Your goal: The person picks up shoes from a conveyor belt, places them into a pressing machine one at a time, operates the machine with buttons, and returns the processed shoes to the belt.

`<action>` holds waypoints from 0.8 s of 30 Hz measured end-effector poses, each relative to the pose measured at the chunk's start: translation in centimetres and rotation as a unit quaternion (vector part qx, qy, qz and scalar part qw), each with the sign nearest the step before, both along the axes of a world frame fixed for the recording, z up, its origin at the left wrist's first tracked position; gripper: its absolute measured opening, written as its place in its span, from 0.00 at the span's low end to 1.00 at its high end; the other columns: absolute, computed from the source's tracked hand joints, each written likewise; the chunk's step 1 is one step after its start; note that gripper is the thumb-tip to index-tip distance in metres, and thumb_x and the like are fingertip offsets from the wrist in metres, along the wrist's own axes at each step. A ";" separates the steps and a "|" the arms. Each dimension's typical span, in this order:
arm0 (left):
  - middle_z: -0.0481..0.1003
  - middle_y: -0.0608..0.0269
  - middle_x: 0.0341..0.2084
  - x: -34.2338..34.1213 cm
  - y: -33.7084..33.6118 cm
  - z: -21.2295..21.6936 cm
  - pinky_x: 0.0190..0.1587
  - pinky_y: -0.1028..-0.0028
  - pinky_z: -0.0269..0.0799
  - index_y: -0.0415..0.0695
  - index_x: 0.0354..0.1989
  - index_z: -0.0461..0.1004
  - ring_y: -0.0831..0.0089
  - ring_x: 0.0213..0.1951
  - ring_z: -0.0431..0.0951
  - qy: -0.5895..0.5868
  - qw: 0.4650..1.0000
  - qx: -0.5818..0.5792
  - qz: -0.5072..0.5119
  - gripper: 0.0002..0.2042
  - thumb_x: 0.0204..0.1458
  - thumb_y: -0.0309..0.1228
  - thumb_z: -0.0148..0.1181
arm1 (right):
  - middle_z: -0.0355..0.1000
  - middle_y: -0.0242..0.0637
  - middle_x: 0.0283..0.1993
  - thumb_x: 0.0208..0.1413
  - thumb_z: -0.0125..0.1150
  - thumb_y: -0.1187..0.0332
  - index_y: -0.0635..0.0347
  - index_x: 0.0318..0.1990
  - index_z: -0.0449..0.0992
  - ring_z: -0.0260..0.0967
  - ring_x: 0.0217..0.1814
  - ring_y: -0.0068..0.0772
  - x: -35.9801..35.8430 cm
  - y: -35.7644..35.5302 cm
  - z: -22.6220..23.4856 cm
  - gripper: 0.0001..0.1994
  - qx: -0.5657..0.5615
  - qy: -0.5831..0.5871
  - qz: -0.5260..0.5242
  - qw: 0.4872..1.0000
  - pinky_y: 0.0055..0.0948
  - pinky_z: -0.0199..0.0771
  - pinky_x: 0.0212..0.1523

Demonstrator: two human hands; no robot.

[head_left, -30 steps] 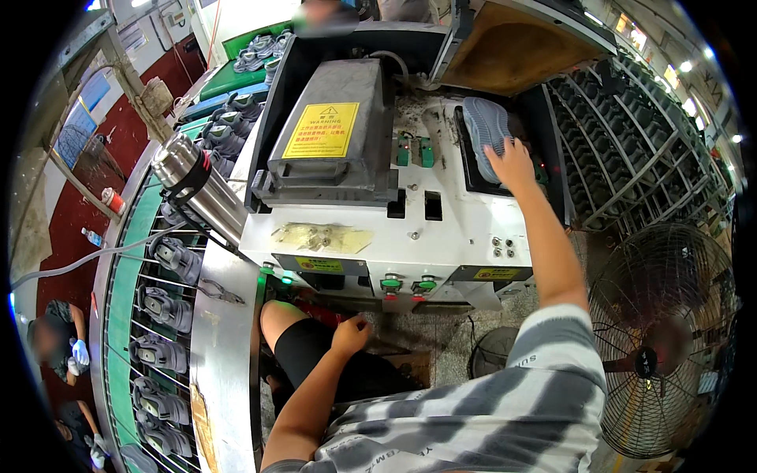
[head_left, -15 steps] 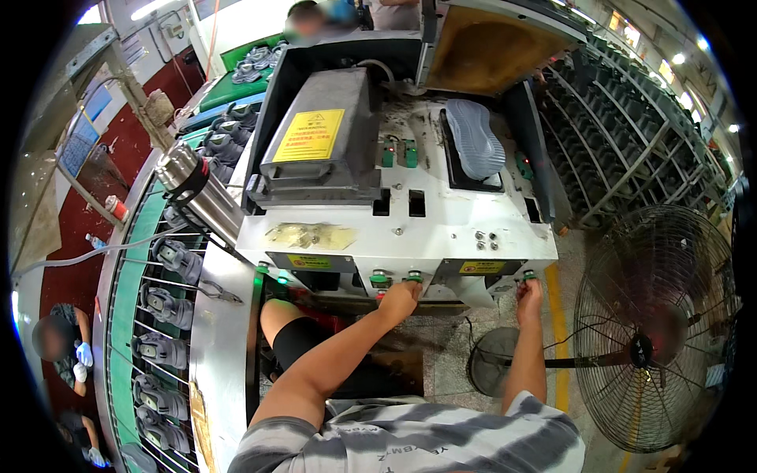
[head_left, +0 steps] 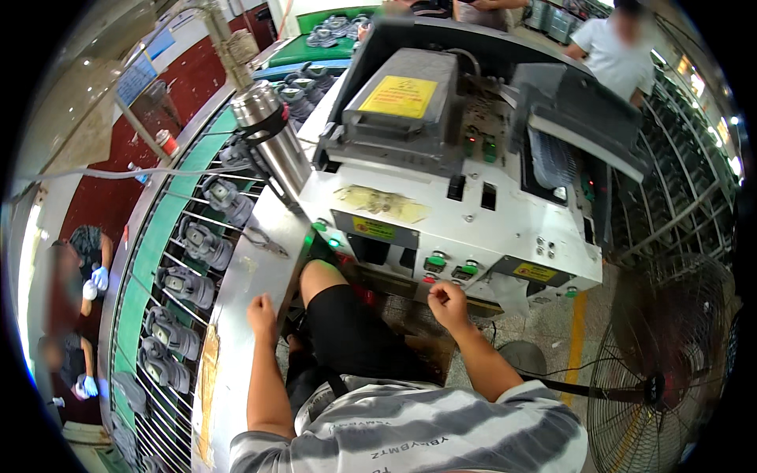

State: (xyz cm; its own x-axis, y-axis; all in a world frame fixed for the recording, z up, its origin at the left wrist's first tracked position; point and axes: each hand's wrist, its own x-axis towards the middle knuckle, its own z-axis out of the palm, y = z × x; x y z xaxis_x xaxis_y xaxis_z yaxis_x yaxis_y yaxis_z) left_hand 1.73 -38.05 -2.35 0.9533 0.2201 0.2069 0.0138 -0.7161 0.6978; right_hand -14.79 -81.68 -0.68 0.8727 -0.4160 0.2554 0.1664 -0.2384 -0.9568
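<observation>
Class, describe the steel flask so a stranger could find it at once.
Start at the big white machine. Against its left side, by the green conveyor, leans the flask. It alone is a shiny metal cylinder with a black strap.

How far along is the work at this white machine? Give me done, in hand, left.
Done: a grey ridged piece sits in the machine's right bay under the tilted dark cover. In hand: the right hand, fisted, is just below the green buttons; the left hand rests on the steel table. Left: likely unloading that piece; grey shoes wait on the conveyor.
</observation>
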 end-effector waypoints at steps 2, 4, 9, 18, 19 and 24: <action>0.72 0.49 0.18 -1.9 5.2 -0.1 0.29 0.62 0.66 0.35 0.25 0.72 0.59 0.22 0.70 -0.023 0.997 0.026 0.067 0.14 0.56 0.35 0.54 | 0.66 0.30 0.23 0.45 0.62 0.77 0.62 0.30 0.72 0.64 0.24 0.18 3.7 2.2 1.7 0.05 -0.048 -0.073 0.019 0.996 0.21 0.64 0.25; 0.75 0.47 0.26 -4.8 10.1 -1.7 0.35 0.61 0.68 0.34 0.30 0.72 0.54 0.28 0.73 -0.003 0.988 0.027 0.155 0.12 0.57 0.34 0.53 | 0.69 0.36 0.27 0.40 0.63 0.75 0.59 0.28 0.72 0.69 0.28 0.37 6.8 3.6 5.3 0.07 -0.191 -0.118 0.001 0.974 0.31 0.68 0.33; 0.72 0.51 0.20 -14.5 16.2 -6.6 0.33 0.63 0.69 0.37 0.29 0.70 0.58 0.25 0.72 -0.048 0.976 0.049 0.206 0.09 0.53 0.30 0.49 | 0.69 0.42 0.45 0.37 0.66 0.70 0.56 0.39 0.72 0.65 0.50 0.50 17.7 3.1 12.0 0.17 -0.409 -0.168 -0.135 0.887 0.45 0.62 0.51; 0.75 0.51 0.19 -13.2 14.4 -5.3 0.31 0.62 0.69 0.42 0.24 0.74 0.57 0.24 0.75 -0.002 0.969 0.123 0.216 0.10 0.48 0.30 0.46 | 0.51 0.57 0.69 0.36 0.66 0.39 0.56 0.69 0.50 0.50 0.71 0.56 44.0 -8.9 20.6 0.53 -0.291 0.334 -0.234 0.865 0.44 0.56 0.66; 0.75 0.51 0.19 -13.3 14.8 -5.8 0.31 0.62 0.69 0.42 0.24 0.74 0.57 0.24 0.75 -0.015 0.967 0.120 0.223 0.10 0.48 0.30 0.46 | 0.51 0.55 0.70 0.34 0.68 0.40 0.57 0.69 0.50 0.49 0.72 0.55 44.6 -8.3 21.6 0.55 -0.261 0.364 -0.241 0.861 0.40 0.55 0.67; 0.76 0.51 0.20 -13.3 13.5 -3.7 0.33 0.64 0.71 0.40 0.25 0.75 0.57 0.25 0.76 -0.054 0.974 0.079 0.204 0.10 0.48 0.30 0.47 | 0.58 0.55 0.66 0.34 0.69 0.40 0.55 0.68 0.52 0.56 0.68 0.53 42.4 -6.5 22.0 0.53 -0.266 0.359 -0.295 0.845 0.43 0.59 0.65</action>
State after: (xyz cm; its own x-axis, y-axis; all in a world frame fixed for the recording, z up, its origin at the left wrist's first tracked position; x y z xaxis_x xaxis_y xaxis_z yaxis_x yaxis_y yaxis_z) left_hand -11.58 -24.53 -6.02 0.7638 0.5337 0.3631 0.2523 -0.7646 0.5930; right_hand 27.56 -88.19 21.35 0.5637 -0.8252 0.0359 -0.7082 -0.5052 -0.4931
